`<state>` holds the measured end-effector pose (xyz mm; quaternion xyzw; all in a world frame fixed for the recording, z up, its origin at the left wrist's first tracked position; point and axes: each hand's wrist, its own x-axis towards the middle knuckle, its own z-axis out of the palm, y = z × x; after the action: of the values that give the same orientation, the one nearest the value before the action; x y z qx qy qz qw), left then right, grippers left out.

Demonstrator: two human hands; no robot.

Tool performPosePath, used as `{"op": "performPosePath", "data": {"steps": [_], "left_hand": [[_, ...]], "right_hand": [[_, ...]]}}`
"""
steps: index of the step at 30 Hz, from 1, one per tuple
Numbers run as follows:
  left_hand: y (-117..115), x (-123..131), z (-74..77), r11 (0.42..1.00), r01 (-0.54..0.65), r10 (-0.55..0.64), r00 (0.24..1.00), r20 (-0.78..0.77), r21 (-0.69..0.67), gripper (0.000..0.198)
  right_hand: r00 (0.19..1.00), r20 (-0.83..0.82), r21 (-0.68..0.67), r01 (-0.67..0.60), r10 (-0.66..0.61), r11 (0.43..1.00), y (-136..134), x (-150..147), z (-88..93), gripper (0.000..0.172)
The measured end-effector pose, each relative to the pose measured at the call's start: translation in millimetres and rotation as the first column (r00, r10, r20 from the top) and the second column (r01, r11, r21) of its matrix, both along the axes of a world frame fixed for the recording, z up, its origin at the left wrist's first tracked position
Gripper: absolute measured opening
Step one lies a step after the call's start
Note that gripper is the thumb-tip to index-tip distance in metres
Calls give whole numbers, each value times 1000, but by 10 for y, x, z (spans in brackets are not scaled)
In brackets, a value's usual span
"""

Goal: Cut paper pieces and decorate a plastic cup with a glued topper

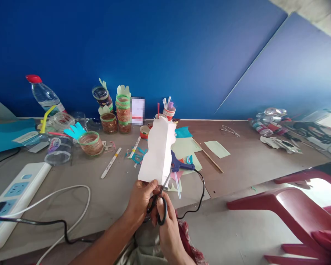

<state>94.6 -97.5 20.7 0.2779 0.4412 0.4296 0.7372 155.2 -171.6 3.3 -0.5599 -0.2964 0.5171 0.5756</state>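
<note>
My left hand [140, 197] pinches the lower edge of a white paper sheet [156, 154] with a wavy cut outline and a fold down its length. In my right hand [169, 221] are black-handled scissors [162, 211], fingers in the loops. Their blades lie against the sheet's lower right edge; how far apart the blades are is hard to tell. Just behind the paper rests a blue glue gun [180, 163] with a clear glue stick in it. Pale green paper [187, 145] and blue scraps [138, 157] lie around it.
Twine-wrapped cups [123, 117] stand against the blue wall, with another cup [91, 143] nearer. A marker [110, 163], a wooden stick [208, 156] and a cup of pens [169, 111] are on the table. A power strip [19, 202] with cables lies left; a red chair [292, 209] stands right.
</note>
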Motion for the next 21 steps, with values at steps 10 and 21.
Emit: {"op": "performPosePath", "data": {"steps": [10,21], "left_hand": [[26,14,-62,1000,21,-21,1000,-4,-13,30],[29,16,24,1000,11,-11,1000,-12,-16,30]], "right_hand": [[994,101,44,48,-53,998,14,39,-28,51],[993,106,55,51,-57,997,15,34,-25,54]]}}
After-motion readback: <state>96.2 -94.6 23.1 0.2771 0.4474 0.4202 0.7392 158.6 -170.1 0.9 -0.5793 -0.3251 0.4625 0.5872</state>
